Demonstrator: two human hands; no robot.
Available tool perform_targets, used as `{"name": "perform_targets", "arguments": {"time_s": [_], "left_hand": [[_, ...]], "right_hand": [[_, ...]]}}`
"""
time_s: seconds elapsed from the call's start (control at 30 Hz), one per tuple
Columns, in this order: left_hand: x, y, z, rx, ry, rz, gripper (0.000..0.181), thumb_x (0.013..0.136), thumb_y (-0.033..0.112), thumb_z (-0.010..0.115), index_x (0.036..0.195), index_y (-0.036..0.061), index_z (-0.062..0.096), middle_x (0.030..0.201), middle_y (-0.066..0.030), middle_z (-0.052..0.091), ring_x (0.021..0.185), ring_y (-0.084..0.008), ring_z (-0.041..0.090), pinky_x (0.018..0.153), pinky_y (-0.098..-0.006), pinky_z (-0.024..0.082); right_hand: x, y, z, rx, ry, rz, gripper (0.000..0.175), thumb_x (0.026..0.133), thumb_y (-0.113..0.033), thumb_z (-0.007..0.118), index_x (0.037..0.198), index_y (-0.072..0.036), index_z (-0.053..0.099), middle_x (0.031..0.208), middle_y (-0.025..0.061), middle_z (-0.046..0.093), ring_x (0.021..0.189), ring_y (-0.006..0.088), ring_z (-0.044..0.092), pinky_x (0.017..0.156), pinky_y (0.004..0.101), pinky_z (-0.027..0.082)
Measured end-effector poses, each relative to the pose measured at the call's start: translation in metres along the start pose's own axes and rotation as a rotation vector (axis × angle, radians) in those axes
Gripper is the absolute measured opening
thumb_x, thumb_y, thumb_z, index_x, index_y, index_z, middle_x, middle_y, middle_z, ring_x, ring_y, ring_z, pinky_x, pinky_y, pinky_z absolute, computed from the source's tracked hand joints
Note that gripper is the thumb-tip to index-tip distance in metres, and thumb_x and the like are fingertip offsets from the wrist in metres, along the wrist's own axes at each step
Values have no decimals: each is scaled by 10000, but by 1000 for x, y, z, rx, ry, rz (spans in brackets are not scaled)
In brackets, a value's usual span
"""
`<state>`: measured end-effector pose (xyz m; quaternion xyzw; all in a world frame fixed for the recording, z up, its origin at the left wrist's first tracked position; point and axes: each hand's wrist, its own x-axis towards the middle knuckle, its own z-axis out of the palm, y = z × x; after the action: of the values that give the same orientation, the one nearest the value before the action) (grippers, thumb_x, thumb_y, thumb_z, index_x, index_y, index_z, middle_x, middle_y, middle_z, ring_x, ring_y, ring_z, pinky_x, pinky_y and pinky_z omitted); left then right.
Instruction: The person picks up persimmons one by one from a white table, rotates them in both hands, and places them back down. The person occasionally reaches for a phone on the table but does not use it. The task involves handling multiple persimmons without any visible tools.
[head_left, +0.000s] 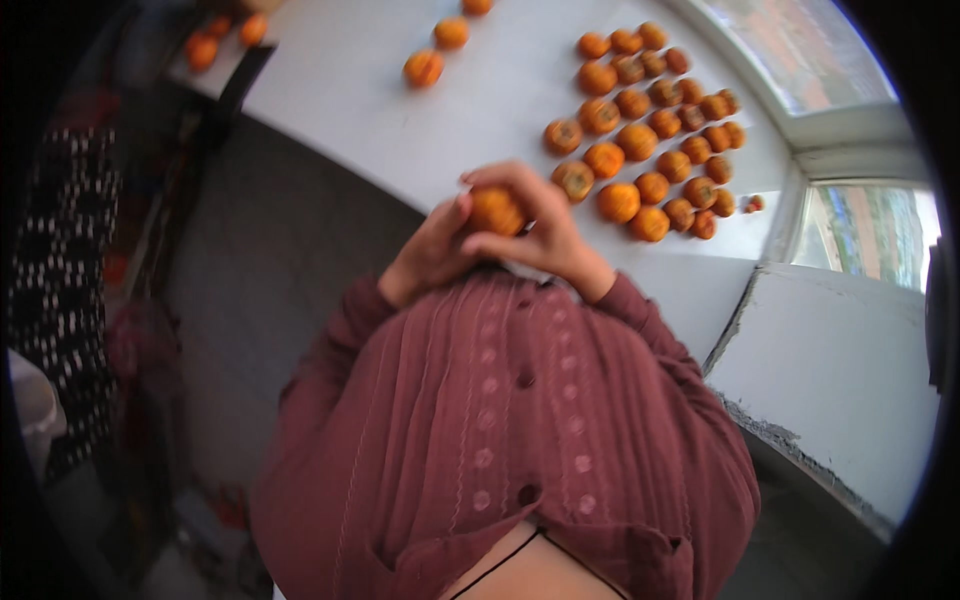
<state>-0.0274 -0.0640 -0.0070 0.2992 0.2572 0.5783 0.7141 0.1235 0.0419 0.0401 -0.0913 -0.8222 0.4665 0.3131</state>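
Both of my hands hold one orange persimmon (496, 211) close to my body, at the near edge of a white counter (337, 112). My left hand (442, 244) cups it from the left and below. The fingers of my right hand (544, 225) curve over its top and right side. To the right, many orange persimmons (637, 142) lie spread on the counter, some with their brown calyx side up. A few more persimmons (424, 68) stand in a loose line farther up.
More orange fruits (201, 52) lie at the counter's upper left end, near a dark strip (246, 79). Windows (870, 232) border the counter on the right. A small reddish object (754, 204) lies by the sill. A black-and-white patterned cloth (64, 285) is at far left.
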Motion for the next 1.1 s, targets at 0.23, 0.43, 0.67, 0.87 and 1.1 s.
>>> {"name": "perform_targets", "arguments": {"time_s": [0.23, 0.43, 0.67, 0.87, 1.1], "left_hand": [[3, -1, 6, -292, -26, -1, 710, 972, 550, 582, 1365, -28, 455, 1289, -104, 563, 1199, -186, 567, 1040, -336, 466], [5, -2, 1, -295, -40, 58, 587, 999, 425, 605, 1353, -25, 476, 1286, -108, 577, 1212, -190, 576, 1052, -340, 475], [7, -7, -4, -347, -33, 17, 604, 991, 444, 610, 1350, -25, 479, 1302, -112, 574, 1224, -192, 574, 1056, -345, 479], [7, -8, -5, -335, -77, 2, 629, 978, 450, 626, 1357, -28, 471, 1317, -113, 565, 1217, -192, 578, 1060, -363, 478], [7, -3, -5, -350, -40, -50, 647, 962, 470, 641, 1345, -30, 492, 1318, -110, 569, 1202, -186, 582, 1062, -348, 470]], "right_hand": [[0, 0, 11, -36, 128, 18, 464, 723, -231, 902, 1066, -52, 646, 1013, 80, 685, 922, 232, 683, 818, 322, 543], [2, -1, 10, 59, 108, 17, 550, 690, -262, 923, 1107, -53, 633, 1082, 84, 675, 991, 238, 670, 865, 332, 532], [4, 2, 7, 33, 70, 7, 539, 689, -276, 925, 1086, -55, 635, 1061, 73, 673, 973, 222, 666, 853, 330, 531], [0, 8, 10, -11, 123, 41, 497, 698, -273, 921, 1043, -53, 638, 1015, 63, 680, 933, 211, 672, 826, 324, 537], [1, 5, 9, 162, 108, 89, 591, 682, -282, 934, 1129, -48, 627, 1083, 80, 668, 1009, 218, 661, 893, 336, 526]]}}
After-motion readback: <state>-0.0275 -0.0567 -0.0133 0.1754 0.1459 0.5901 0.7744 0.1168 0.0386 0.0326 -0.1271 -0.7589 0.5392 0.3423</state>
